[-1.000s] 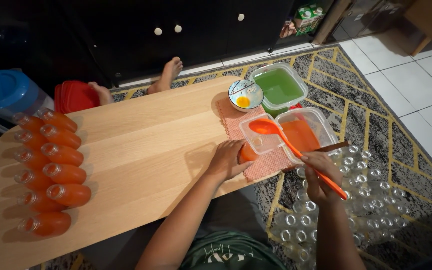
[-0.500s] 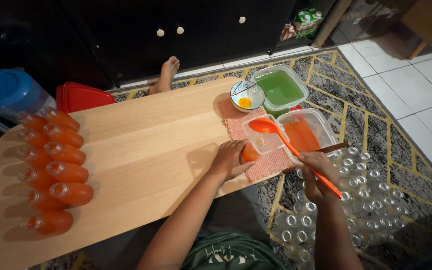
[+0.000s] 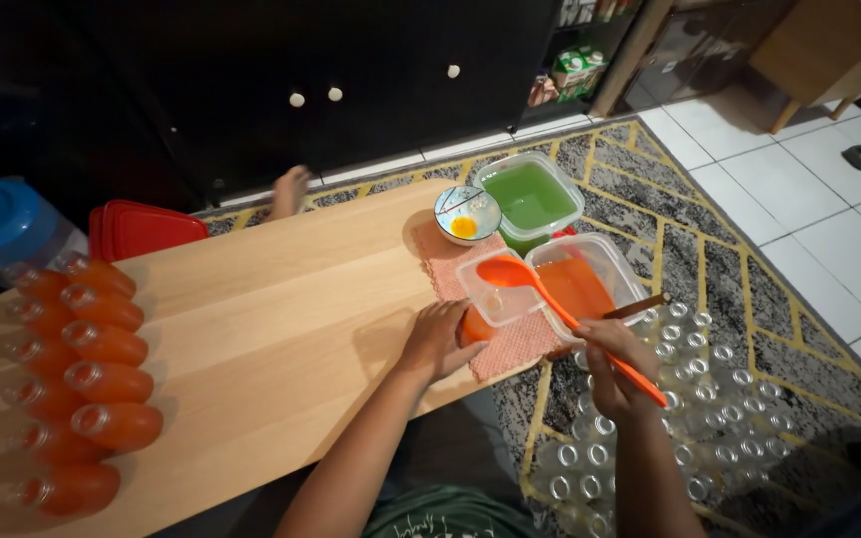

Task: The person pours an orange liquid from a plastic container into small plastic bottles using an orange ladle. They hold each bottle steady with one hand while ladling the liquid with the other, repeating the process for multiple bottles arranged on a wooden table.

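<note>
The right hand [image 3: 615, 367] is closed round the handle of a long orange plastic ladle [image 3: 560, 309], its bowl poised over a small clear plastic tub [image 3: 495, 294] that sits on a pink woven mat [image 3: 510, 344] at the near edge of the pale wooden table [image 3: 251, 349]. The left hand [image 3: 437, 339] is wrapped round a small bottle of orange drink [image 3: 475, 327] lying beside that tub, seemingly to hold it steady for filling. Just right of the ladle stands a clear tub of orange liquid [image 3: 585, 284], close enough to dip from; behind it sit a tub of green liquid [image 3: 530, 197] and a little patterned bowl with something yellow in it [image 3: 466, 214]. Filled orange bottles [image 3: 82, 369] lie in a row at the table's far left, out of the way, while empty clear bottles [image 3: 670, 399] crowd the patterned rug [image 3: 729, 249] by the right hand, within easy reach.
</note>
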